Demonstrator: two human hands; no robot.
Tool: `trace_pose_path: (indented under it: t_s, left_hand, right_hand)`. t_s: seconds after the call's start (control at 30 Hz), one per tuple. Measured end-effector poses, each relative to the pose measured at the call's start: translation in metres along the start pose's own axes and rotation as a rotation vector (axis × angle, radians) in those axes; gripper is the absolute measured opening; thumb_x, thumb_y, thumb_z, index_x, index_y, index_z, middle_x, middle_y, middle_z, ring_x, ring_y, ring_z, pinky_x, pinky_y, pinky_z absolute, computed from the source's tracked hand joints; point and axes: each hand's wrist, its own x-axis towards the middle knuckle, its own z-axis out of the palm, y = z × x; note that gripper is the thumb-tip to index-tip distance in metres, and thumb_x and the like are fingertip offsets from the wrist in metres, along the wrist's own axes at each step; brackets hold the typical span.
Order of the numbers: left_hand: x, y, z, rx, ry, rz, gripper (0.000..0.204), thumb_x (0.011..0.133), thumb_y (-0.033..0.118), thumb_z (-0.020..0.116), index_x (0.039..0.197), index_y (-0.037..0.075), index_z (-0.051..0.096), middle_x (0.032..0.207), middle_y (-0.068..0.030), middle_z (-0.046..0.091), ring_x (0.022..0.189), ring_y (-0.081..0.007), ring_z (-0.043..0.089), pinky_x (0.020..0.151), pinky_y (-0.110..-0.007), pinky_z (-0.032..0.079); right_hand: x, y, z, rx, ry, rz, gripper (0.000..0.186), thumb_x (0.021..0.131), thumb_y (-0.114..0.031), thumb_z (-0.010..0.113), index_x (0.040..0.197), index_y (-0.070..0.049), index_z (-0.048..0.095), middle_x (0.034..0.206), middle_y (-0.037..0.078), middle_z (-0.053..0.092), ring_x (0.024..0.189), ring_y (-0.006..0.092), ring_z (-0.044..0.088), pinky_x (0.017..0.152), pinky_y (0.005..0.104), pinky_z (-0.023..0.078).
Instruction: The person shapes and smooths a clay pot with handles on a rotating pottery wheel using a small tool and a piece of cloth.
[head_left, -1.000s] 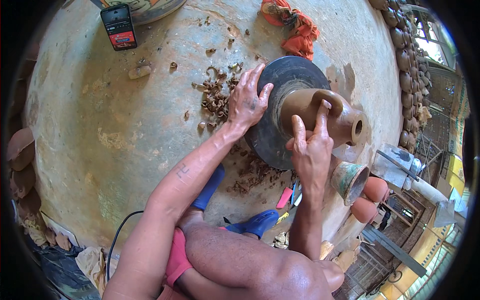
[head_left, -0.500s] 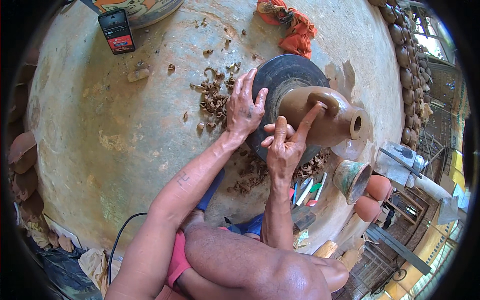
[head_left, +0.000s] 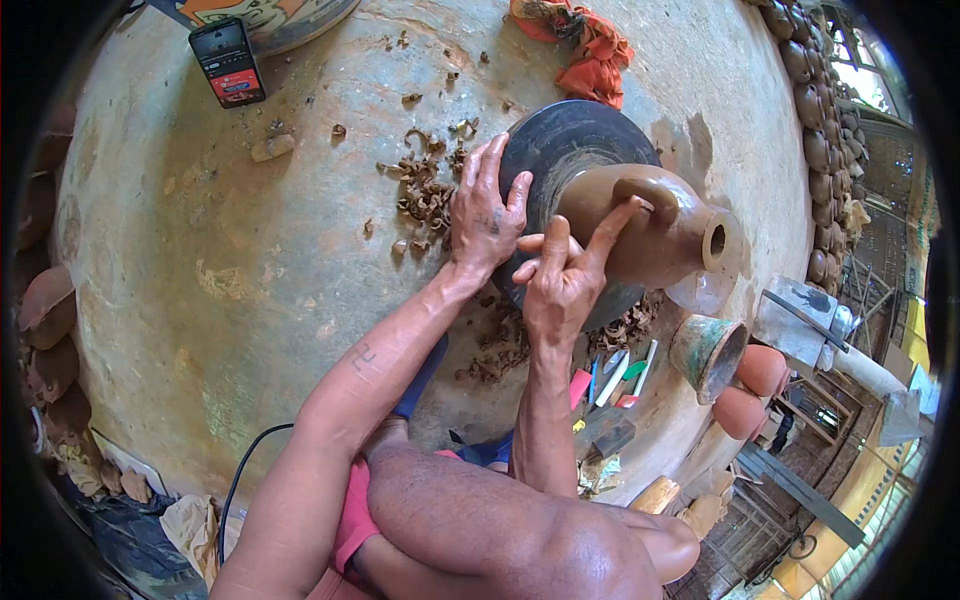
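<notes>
A brown clay jug (head_left: 640, 245) with a narrow neck and round mouth stands on a dark round potter's wheel (head_left: 590, 128). Its loop handle (head_left: 641, 186) curves up along the shoulder. My right hand (head_left: 562, 290) stretches its index finger to the handle's inner side, the fingertip against the clay. The thumb points up, the other fingers are loosely bent, and nothing is held. At the wheel's left rim lies my left hand (head_left: 487, 215), fingers stretched out and thumb apart. Curled clay shavings (head_left: 424, 195) lie beside it.
A phone (head_left: 229, 65) leans against a painted pot at the upper left. Orange cloth (head_left: 598, 65) lies beyond the wheel. To the right are a stained bucket (head_left: 705, 356), reddish pots (head_left: 740, 412) and small tools (head_left: 622, 375). Stacked pots (head_left: 817, 150) line the right side.
My right hand has shifted slightly left and toward the far side, its index fingertip staying by the handle. My left hand keeps its place at the wheel's rim.
</notes>
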Motion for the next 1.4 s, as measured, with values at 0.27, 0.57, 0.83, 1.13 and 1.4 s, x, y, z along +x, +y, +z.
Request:
trace_pose_path:
  t_s: [0.27, 0.57, 0.83, 1.13, 1.4]
  left_hand:
    - [0.001, -0.002, -0.001, 0.009, 0.001, 0.01, 0.057, 0.102, 0.024, 0.071, 0.152, 0.003, 0.052, 0.143, -0.023, 0.061, 0.13, -0.044, 0.063, 0.107, -0.05, 0.055]
    - [-0.001, -0.003, 0.001, 0.013, 0.022, 0.018, 0.057, 0.101, 0.023, 0.072, 0.151, 0.002, 0.053, 0.143, -0.0241, 0.061, 0.13, -0.0439, 0.062, 0.108, -0.049, 0.054]
    - [0.007, 0.01, 0.005, -0.023, 0.011, 0.02, 0.057, 0.101, 0.023, 0.072, 0.151, 0.002, 0.054, 0.142, -0.0241, 0.061, 0.13, -0.0436, 0.063, 0.108, -0.049, 0.054]
    - [0.023, -0.002, -0.003, -0.037, -0.088, 0.001, 0.056, 0.102, 0.023, 0.072, 0.152, 0.003, 0.054, 0.14, -0.0258, 0.064, 0.129, -0.0446, 0.063, 0.11, -0.049, 0.051]
    - [0.033, -0.005, 0.0, -0.034, -0.13, 0.023, 0.056, 0.102, 0.025, 0.072, 0.152, 0.006, 0.056, 0.141, -0.025, 0.065, 0.129, -0.0432, 0.064, 0.111, -0.05, 0.051]
  right_hand:
    - [-0.007, 0.011, -0.004, -0.145, -0.04, 0.002, 0.093, 0.114, -0.026, 0.059, 0.175, -0.023, -0.011, 0.075, 0.006, 0.074, 0.05, 0.0056, 0.055, 0.049, 0.0253, 0.046]
    - [-0.005, 0.007, -0.004, -0.271, 0.05, 0.0, 0.086, 0.11, -0.018, 0.067, 0.176, -0.018, 0.011, 0.066, 0.008, 0.069, 0.057, 0.0134, 0.065, 0.056, 0.0337, 0.05]
    - [0.028, -0.073, -0.08, -0.739, 0.295, -0.778, 0.021, 0.09, -0.008, 0.088, 0.109, -0.007, 0.08, 0.112, 0.009, 0.077, 0.096, 0.021, 0.07, 0.082, 0.0339, 0.055]
    - [0.105, -0.103, -0.087, -1.472, -0.264, -0.955, 0.04, 0.084, -0.033, 0.087, 0.118, -0.016, 0.078, 0.145, 0.002, 0.067, 0.133, 0.0298, 0.059, 0.11, 0.0487, 0.042]
    - [0.115, -0.099, -0.093, -1.14, -0.019, -1.064, 0.017, 0.089, -0.025, 0.084, 0.098, -0.011, 0.079, 0.107, 0.001, 0.077, 0.109, 0.0237, 0.069, 0.098, 0.041, 0.047]
